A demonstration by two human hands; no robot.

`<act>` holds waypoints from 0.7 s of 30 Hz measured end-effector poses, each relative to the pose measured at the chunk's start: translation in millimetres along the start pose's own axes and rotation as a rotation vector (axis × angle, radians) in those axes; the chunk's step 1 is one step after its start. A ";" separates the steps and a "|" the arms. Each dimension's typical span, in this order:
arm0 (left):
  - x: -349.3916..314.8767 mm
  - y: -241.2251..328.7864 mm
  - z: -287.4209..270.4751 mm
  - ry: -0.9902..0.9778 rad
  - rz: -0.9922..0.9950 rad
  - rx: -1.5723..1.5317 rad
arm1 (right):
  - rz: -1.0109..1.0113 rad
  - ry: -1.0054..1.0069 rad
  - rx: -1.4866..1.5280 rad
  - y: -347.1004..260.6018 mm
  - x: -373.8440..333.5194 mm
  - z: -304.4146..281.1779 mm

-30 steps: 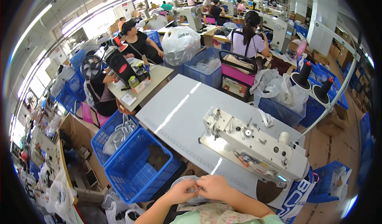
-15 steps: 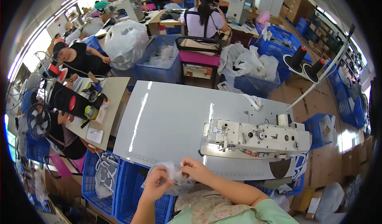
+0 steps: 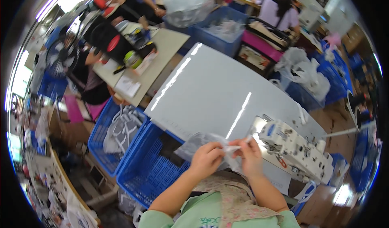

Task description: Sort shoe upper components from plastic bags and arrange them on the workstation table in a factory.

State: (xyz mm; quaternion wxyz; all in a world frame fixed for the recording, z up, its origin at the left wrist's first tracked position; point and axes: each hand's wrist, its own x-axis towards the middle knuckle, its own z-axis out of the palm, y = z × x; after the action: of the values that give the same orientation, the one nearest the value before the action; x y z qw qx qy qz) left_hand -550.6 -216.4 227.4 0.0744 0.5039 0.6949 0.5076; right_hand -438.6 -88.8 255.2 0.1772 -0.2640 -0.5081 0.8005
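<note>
Both hands are closed on a clear plastic bag (image 3: 194, 144) over the front edge of the pale work table (image 3: 206, 90). My left hand (image 3: 207, 160) pinches it at the left, and its filmy body spreads beyond the fingers. My right hand (image 3: 249, 156) grips a twisted, gathered part on the right side. Some film hangs between the two hands. A white sewing machine (image 3: 296, 147) stands on the table just right of my right hand. Whether the bag contains anything, I cannot make out.
Left of the table stand a blue crate (image 3: 148, 179) and another blue basket (image 3: 97, 137) with grey, white-strapped pieces. Beyond is a side table (image 3: 160, 45) with bottles and a notepad (image 3: 128, 85). Thread cones (image 3: 356, 100) stand at the right. Other people sit at the back.
My view has turned left and tilted, so the table and machine appear rotated. My hands have drawn slightly apart, stretching the bag between them.
</note>
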 end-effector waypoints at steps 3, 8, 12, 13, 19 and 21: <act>3.8 4.6 2.6 0.233 0.002 0.014 | -0.094 -0.051 -0.011 -7.3 -0.3 6.8; 16.9 0.8 -0.1 0.333 0.096 0.043 | -0.237 -0.071 -0.329 -4.8 5.9 14.7; 24.4 -10.3 0.5 0.246 0.143 0.120 | -0.129 0.020 -0.469 1.3 17.0 6.6; 27.1 -13.7 -2.9 0.241 0.152 0.108 | -0.134 0.035 -0.473 -1.3 19.4 6.8; 43.2 -24.5 -42.5 0.311 -0.135 -0.019 | -0.329 0.116 -0.777 -4.8 52.0 -19.0; 46.0 -20.0 -49.1 0.265 -0.182 -0.051 | -0.214 -0.028 -0.799 -6.2 48.0 -0.7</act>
State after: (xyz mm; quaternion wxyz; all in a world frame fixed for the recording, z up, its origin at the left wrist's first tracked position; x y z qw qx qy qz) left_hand -615.5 -211.2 253.8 0.0404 0.3655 0.7282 0.5784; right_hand -476.4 -59.3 248.9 0.1362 -0.2469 -0.8057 0.5209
